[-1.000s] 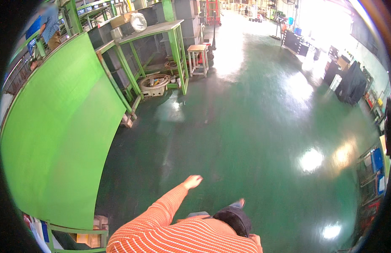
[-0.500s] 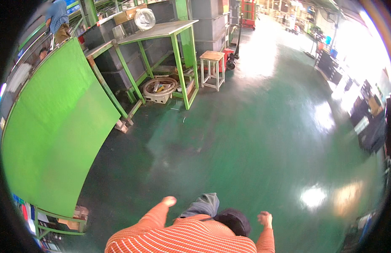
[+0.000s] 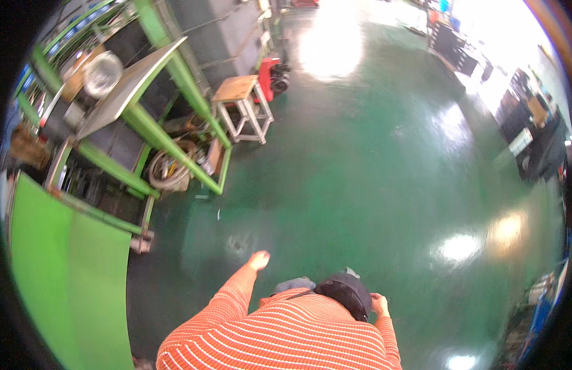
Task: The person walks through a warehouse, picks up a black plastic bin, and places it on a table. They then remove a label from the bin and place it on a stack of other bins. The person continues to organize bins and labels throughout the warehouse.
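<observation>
My left hand [image 3: 259,259] reaches forward over the glossy green floor [image 3: 360,185] on an orange striped sleeve [image 3: 236,296]. It holds nothing and its fingers hang loose. My right hand [image 3: 378,304] hangs low by my hip, empty, beside a black pouch [image 3: 346,293] at my waist. Neither hand touches anything. The nearest furniture is a green-framed workbench [image 3: 175,80] ahead on the left, well beyond my left hand.
A green panel [image 3: 64,271] stands close on my left. Under the workbench lie a coiled ring [image 3: 169,169] and clutter. A small wooden-topped stool [image 3: 240,105] and a red cart [image 3: 270,71] stand further ahead. Dark benches [image 3: 533,135] line the right side.
The view has moved forward, so the workbench and stool are nearer. My left arm has swung forward, and my right hand stays low at my side.
</observation>
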Demonstrator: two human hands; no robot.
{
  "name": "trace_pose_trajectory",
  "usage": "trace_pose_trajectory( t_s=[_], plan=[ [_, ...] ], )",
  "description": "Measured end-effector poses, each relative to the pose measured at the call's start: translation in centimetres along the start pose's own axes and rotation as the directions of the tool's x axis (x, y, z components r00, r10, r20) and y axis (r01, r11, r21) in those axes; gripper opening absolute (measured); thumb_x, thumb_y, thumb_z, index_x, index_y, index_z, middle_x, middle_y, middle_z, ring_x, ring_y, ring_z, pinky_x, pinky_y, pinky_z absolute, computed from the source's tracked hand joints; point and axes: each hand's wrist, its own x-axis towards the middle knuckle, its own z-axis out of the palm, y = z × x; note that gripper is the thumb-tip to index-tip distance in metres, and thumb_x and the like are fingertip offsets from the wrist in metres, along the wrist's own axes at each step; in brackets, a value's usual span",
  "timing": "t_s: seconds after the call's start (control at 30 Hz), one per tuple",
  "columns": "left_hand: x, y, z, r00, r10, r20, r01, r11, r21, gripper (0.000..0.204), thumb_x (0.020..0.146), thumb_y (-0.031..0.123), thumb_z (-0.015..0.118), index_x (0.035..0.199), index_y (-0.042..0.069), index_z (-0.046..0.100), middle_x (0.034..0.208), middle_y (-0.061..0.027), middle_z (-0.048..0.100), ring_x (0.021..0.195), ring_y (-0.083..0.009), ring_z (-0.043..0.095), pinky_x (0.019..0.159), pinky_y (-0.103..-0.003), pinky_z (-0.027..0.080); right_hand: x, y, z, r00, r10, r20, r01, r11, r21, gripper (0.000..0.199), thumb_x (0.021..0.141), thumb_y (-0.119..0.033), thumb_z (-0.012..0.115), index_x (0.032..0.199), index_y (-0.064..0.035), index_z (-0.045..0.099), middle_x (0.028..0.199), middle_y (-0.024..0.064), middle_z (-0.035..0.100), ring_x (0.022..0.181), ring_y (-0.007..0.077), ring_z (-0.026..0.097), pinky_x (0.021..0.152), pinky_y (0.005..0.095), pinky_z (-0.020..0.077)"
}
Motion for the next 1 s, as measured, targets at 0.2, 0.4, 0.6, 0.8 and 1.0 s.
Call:
trace_pose_trajectory(
  t_s=[0.2, 0.4, 0.6, 0.8, 1.0],
  plan=[
    [32.4, 27.7, -15.7, 0.941, 0.219, -0.256, -0.292, 0.91, -0.295, 0.023, 0.086, 0.02, 0.047, 0.099, 0.007, 0.061, 0.093, -0.0146, 0.064, 0.085, -0.0286, 0.062, 0.075, -0.036, 0.047, 11.4, -8.0, -9.5, 0.927, 0.373, 0.043, -0.375, 0.919, 0.119, 0.029, 0.076, -0.005, 0.054, 0.104, -0.0031, 0.06, 0.083, 0.0092, 0.067, 0.061, 0.0176, 0.061, 0.053, 0.033, 0.0477],
    [46.6, 30.6, -12.0, 0.977, 0.212, -0.014, -0.21, 0.956, -0.204, 0.031, 0.085, 0.03, 0.049, 0.099, 0.005, 0.06, 0.099, -0.0169, 0.061, 0.092, -0.0292, 0.06, 0.078, -0.036, 0.047, 38.1, -17.4, -21.6, 0.848, 0.193, 0.493, 0.436, 0.273, -0.858, 0.025, 0.078, -0.023, 0.054, 0.098, -0.012, 0.064, 0.094, 0.0001, 0.066, 0.076, 0.0175, 0.064, 0.074, 0.0339, 0.0495],
    [54.9, 20.6, -6.3, 0.782, -0.355, 0.512, 0.234, 0.929, 0.287, 0.035, 0.081, 0.03, 0.043, 0.093, 0.004, 0.062, 0.099, -0.0197, 0.059, 0.093, -0.0342, 0.057, 0.079, -0.042, 0.045, 65.3, -51.5, -35.3, 0.956, -0.262, -0.133, 0.261, 0.965, -0.025, 0.029, 0.072, -0.012, 0.054, 0.1, -0.0089, 0.063, 0.084, 0.0076, 0.067, 0.077, 0.0189, 0.064, 0.074, 0.0297, 0.0491],
    [81.5, 32.6, -13.7, 0.721, -0.445, 0.532, 0.275, 0.888, 0.37, 0.032, 0.08, 0.028, 0.042, 0.086, 0.004, 0.063, 0.093, -0.0189, 0.061, 0.088, -0.0348, 0.058, 0.077, -0.043, 0.046, 88.0, -67.2, -42.1, 0.947, -0.305, -0.099, 0.305, 0.952, -0.012, 0.033, 0.073, 0.003, 0.048, 0.103, -0.004, 0.06, 0.088, 0.0071, 0.067, 0.075, 0.0139, 0.062, 0.071, 0.0283, 0.0495],
    [123.8, 64.4, -28.6, 0.932, 0.325, 0.159, -0.359, 0.882, 0.305, 0.031, 0.081, 0.024, 0.04, 0.083, 0.004, 0.063, 0.089, -0.0201, 0.06, 0.085, -0.036, 0.058, 0.075, -0.045, 0.045, 98.6, -68.9, -53.8, 0.986, 0.105, -0.13, -0.124, 0.981, -0.149, 0.033, 0.07, -0.02, 0.064, 0.102, -0.0127, 0.064, 0.092, 0.0072, 0.066, 0.084, 0.0202, 0.063, 0.079, 0.0323, 0.0478]
  ],
)
